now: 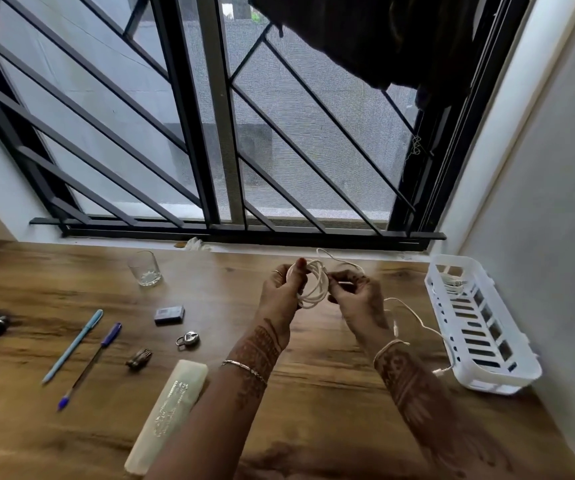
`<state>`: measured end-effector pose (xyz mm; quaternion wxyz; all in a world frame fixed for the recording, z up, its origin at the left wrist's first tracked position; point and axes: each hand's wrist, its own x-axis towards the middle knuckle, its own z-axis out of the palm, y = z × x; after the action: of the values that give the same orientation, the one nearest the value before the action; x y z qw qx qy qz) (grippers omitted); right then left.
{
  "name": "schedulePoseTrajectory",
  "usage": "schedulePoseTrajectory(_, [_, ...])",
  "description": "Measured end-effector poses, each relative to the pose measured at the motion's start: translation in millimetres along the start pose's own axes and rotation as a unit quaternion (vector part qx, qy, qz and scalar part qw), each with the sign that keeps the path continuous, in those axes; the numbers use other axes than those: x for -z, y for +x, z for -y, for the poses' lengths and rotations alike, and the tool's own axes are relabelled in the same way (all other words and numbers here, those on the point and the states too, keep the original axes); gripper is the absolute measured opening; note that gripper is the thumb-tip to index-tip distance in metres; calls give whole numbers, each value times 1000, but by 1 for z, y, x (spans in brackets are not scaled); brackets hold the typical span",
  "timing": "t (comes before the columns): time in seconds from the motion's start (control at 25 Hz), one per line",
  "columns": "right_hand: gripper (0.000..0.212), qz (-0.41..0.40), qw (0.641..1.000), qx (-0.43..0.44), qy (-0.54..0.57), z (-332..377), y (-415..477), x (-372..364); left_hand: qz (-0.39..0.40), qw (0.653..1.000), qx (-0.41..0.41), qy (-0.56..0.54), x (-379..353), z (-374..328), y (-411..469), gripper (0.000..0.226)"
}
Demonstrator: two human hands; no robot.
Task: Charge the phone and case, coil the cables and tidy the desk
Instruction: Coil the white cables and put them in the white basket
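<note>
Fingers (300,271) of 2 hands grip 1 coiled white cable (310,287) beside 2 pens (74,344).

White cable (310,285) coil; white slotted basket (480,327) right of it; brown woodgrain desk (314,393); light-blue pen (73,344) and dark-blue pen (90,365) left of cable.

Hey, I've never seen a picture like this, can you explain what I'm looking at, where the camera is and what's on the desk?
There is no machine here. One wide camera worn on a person's head looks down at their two bare hands. The left hand holds a coil of white cable, and the right hand feeds in its loose end, which trails toward the white basket on the right. On the wooden desk lie a glass, two pens, a small padlock and a pale long case.
</note>
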<state>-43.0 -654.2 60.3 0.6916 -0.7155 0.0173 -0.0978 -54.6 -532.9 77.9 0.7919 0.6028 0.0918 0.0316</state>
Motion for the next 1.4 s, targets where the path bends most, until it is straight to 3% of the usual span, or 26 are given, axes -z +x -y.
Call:
schedulePoseTrajectory(0.08, [12,19,998,-43,48,1,-5,-1,-24,999,-17,23,-5,5,2,22])
schedulePoseTrajectory(0.2, [33,45,989,-122,72,9,-12,9,-32,997,-45,61,-15,16,4,19])
schedulePoseTrajectory(0.28, [32,56,991,-114,37,13,-17,19,-17,996,-65,64,-25,22,2,16])
schedulePoseTrajectory(0.4, [7,35,995,-97,9,18,-21,36,20,994,-92,63,-39,30,-2,15])
schedulePoseTrajectory(0.6, [29,4,988,-130,81,25,-22,72,89,988,-96,78,-65,39,-7,14])
schedulePoseTrajectory(0.8, [34,-3,982,-141,127,21,-28,95,127,987,-68,77,-84,48,-5,11])
schedulePoseTrajectory(0.88, [29,-21,992,-94,86,20,-29,105,144,986,-44,76,-92,48,-5,9])
schedulePoseTrajectory(1.0, [24,-49,997,-13,-66,14,-26,119,145,984,-29,97,-106,45,-4,11])
schedulePoseTrajectory(1.08, [25,-89,980,35,-175,6,-21,127,160,980,-15,116,-115,45,-3,13])
schedulePoseTrajectory(1.2, [16,-156,952,93,-245,0,-16,147,197,975,28,103,-135,52,-5,13])
schedulePoseTrajectory(1.4, [11,-194,895,114,-386,6,-5,184,247,962,51,107,-170,66,-4,9])
